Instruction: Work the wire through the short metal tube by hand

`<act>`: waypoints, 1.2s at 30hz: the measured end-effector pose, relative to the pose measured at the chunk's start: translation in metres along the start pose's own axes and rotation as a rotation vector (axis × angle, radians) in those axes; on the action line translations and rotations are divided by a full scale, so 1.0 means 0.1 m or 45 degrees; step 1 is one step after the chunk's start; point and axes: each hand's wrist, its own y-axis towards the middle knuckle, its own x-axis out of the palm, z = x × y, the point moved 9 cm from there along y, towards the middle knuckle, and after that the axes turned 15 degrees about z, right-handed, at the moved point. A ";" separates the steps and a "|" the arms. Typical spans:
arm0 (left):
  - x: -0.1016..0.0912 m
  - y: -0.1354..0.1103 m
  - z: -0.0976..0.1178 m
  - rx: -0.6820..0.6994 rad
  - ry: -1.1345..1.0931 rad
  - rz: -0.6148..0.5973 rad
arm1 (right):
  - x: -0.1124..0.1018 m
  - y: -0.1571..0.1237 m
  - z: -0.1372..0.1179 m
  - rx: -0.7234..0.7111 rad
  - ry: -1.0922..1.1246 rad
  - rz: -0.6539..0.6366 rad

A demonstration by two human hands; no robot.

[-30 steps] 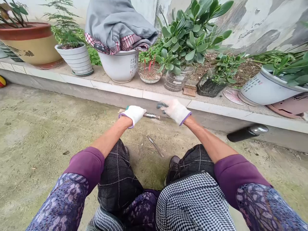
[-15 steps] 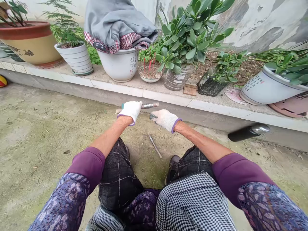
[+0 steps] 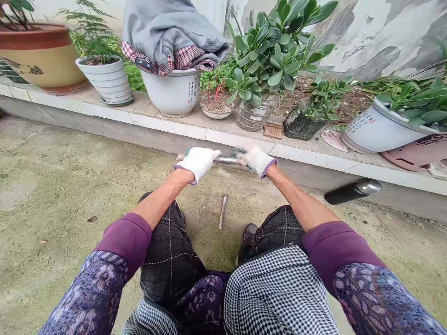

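My left hand (image 3: 198, 163), in a white knitted glove with a purple cuff, is wrapped round a short wooden stick (image 3: 181, 157). Silvery wire (image 3: 228, 160) is wound round the stick's right part. My right hand (image 3: 256, 159), gloved alike with grey finger coating, has its fingers about the stick's right end; they are slightly blurred. Below and between my hands is a second, thinner stick (image 3: 222, 211), nearly upright in the picture. Whether it hangs or lies on the ground I cannot tell.
A tiled ledge (image 3: 240, 145) runs across in front, bearing several potted plants, a grey cloth (image 3: 171, 32) over a white pot (image 3: 171, 93), and a small brush (image 3: 273, 130). On the ground at right, a black flask (image 3: 352, 191) lies against the ledge. My knees flank the ground below.
Both hands have shifted right and the right hand has come onto the stick's right end, which was free before. The thin stick below has turned and tilts the other way.
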 end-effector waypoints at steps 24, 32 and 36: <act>0.01 0.02 0.13 0.032 -0.029 -0.019 | -0.14 0.00 -0.06 0.049 0.254 0.057; -0.01 0.18 -0.24 -0.361 -0.233 0.115 | 0.12 -0.13 -0.25 0.059 0.157 -0.052; 0.12 0.18 -0.31 -0.353 -0.117 0.095 | 0.24 -0.27 -0.55 -0.216 -0.209 -0.125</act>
